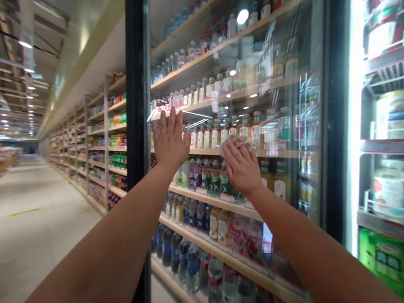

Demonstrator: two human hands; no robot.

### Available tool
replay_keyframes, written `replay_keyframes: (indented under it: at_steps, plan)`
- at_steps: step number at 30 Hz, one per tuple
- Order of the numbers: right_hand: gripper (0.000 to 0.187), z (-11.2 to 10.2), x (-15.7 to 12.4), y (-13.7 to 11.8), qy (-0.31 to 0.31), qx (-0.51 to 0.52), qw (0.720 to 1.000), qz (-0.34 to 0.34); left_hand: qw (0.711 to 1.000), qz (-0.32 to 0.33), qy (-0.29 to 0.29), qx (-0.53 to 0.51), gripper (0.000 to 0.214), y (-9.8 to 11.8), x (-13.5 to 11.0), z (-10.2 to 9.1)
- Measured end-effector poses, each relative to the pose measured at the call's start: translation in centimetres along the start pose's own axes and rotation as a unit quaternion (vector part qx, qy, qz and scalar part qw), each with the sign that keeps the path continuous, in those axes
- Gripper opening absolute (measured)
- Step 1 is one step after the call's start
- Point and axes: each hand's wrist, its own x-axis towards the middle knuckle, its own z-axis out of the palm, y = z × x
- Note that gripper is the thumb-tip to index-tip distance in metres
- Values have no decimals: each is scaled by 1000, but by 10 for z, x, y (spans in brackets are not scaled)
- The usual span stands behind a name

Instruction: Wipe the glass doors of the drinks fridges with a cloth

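Note:
A glass door (289, 41) with a dark frame stands swung out in front of me. Against its left part, near the frame, my left hand (171, 139) lies flat with the fingers spread and nothing in it. Toward the middle of the pane, my right hand (242, 167) presses a crumpled pale cloth (238, 141) to the glass. The cloth shows past the fingertips; the rest is hidden under the palm. Light reflections cover parts of the pane, and rows of bottles (203, 135) on shelves show through it.
To the right, a lit cooler (396, 147) holds jars and packs on wire-fronted shelves. Long shelves of drinks (118, 116) run away to the left beside an aisle floor (37, 217). The door's dark edge (133, 84) stands close to my left arm.

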Motion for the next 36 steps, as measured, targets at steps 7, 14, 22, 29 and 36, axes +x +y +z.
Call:
replay_keyframes:
  at_steps: [7,14,22,29,36]
  plan:
    - [56,3,-2,-7,71,-18,986,148,1000,9,0,28,65,3,-1,-5]
    - [59,0,-10,-6,-47,23,989,-138,1000,9,5,29,64,2,0,-4]
    - [56,-1,-7,-10,20,-23,999,10,999,8,4,40,63,3,0,-7]
    - [54,-4,38,-7,35,-8,985,168,999,9,14,39,62,4,-2,-8]
    - [51,-10,53,-10,-61,16,995,-78,999,3,7,31,63,7,-2,-12]
